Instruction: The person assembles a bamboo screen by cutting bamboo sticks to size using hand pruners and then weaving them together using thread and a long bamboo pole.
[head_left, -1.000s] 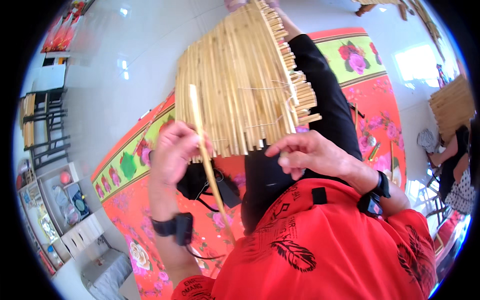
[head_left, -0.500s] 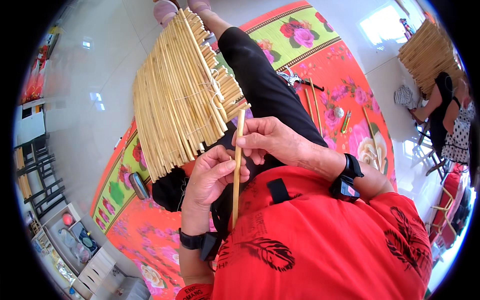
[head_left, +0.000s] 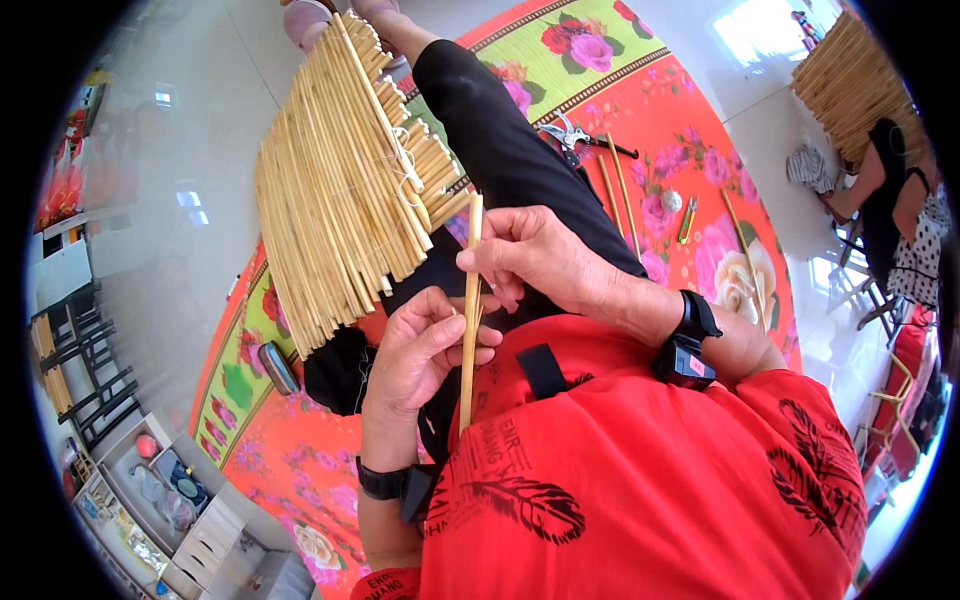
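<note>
A single pale bamboo stick (head_left: 470, 310) stands upright in front of my chest. My left hand (head_left: 425, 350) grips its lower half and my right hand (head_left: 535, 255) pinches its upper part. Just beyond, a woven mat of many bamboo sticks (head_left: 345, 180) tied with white string rests on my black-trousered leg (head_left: 510, 140). The top of the stick nearly touches the mat's ragged lower edge. I wear a red printed shirt and dark bands on both wrists.
A red and green floral floor mat (head_left: 700, 200) lies under me, with scissors (head_left: 565, 135), loose bamboo sticks (head_left: 625, 185) and a small green tool (head_left: 686, 222) on it. A dark phone (head_left: 278, 368) lies at left. Another person (head_left: 900, 220) sits at right by a second bamboo mat (head_left: 850, 85).
The stick went from my left hand alone beside the mat to upright, held by both hands. The view has swung, so the mat now sits further up and left.
</note>
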